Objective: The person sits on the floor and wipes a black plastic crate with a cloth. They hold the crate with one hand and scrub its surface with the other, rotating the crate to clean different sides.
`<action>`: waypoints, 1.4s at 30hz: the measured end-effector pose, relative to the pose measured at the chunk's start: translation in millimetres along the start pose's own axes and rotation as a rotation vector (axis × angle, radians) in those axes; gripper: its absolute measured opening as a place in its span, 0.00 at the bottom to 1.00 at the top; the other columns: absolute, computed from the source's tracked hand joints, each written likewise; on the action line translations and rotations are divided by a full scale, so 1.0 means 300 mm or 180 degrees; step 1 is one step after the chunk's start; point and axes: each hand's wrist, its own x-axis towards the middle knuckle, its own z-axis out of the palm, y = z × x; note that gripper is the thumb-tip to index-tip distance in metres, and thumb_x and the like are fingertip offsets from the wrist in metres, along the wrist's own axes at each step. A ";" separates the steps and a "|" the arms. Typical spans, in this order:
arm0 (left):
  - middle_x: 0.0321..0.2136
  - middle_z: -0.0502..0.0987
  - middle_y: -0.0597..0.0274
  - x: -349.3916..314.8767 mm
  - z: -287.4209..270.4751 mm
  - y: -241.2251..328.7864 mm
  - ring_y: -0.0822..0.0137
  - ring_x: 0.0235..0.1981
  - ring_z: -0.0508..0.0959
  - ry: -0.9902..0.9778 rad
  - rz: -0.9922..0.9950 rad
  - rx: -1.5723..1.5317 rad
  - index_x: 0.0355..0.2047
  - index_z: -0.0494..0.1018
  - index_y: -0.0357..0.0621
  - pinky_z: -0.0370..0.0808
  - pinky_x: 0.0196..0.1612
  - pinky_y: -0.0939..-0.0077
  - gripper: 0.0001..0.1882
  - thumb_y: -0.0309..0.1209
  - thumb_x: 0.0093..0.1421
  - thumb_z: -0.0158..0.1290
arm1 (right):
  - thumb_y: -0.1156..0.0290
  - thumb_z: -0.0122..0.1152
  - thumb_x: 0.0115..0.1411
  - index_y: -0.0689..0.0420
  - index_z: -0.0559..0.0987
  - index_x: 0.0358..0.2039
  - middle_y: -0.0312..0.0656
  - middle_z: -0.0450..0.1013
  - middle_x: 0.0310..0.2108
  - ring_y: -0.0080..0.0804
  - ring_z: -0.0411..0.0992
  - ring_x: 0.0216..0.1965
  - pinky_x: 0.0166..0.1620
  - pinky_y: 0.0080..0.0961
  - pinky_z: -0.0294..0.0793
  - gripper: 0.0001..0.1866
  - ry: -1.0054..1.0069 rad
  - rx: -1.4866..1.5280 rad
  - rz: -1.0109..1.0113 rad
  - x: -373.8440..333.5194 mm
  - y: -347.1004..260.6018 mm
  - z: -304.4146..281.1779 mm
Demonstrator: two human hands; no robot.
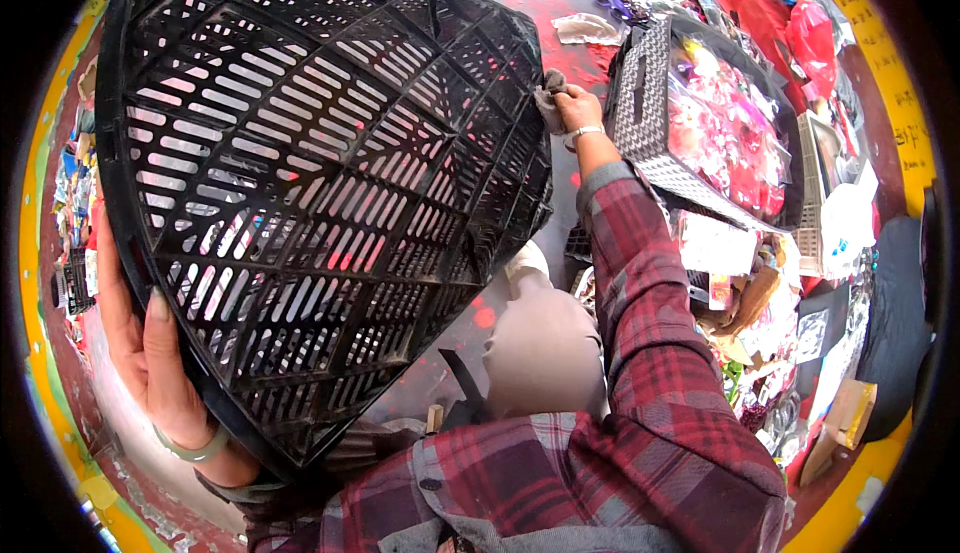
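Observation:
A large black plastic crate (310, 198) with slotted walls fills the left and middle of the head view, tilted up in front of me. On its near left rim, my left hand (160, 368) is closed, thumb on the outer side and fingers partly hidden along the edge. Bunched in my right hand (580, 118) is a grey rag (549, 99), which touches or nearly touches the crate's right edge. A bracelet sits on each wrist.
To the right stands a houndstooth-patterned box (643, 98) holding red and pink packets. More packets, papers and a beige plastic basket (810, 178) crowd that side. A yellow-brown cardboard piece (850, 413) lies lower right. Small goods (80, 188) are heaped at the far left.

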 end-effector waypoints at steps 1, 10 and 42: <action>0.61 0.55 0.42 0.006 0.001 0.000 0.58 0.61 0.58 -0.0023 0.0063 0.0096 0.61 0.48 0.26 0.50 0.63 0.67 0.31 0.25 0.58 0.41 | 0.62 0.55 0.48 0.49 0.82 0.35 0.48 0.77 0.32 0.42 0.76 0.37 0.43 0.33 0.72 0.15 -0.0138 -0.0106 0.0113 0.039 -0.001 0.019; 0.60 0.57 0.44 0.024 0.008 0.001 0.60 0.60 0.60 -0.0072 -0.0019 -0.0184 0.61 0.49 0.27 0.52 0.63 0.69 0.30 0.24 0.59 0.40 | 0.66 0.52 0.48 0.51 0.82 0.33 0.51 0.75 0.36 0.49 0.74 0.40 0.48 0.39 0.71 0.13 -0.0351 -0.1882 -0.0466 0.025 -0.100 0.067; 0.61 0.56 0.46 0.039 -0.039 -0.054 0.61 0.61 0.58 -0.0016 0.0149 0.0165 0.61 0.51 0.27 0.48 0.64 0.70 0.28 0.24 0.60 0.39 | 0.62 0.64 0.46 0.55 0.77 0.32 0.50 0.76 0.33 0.50 0.73 0.37 0.40 0.37 0.71 0.14 -0.0246 -0.1527 -0.0362 -0.058 0.077 0.088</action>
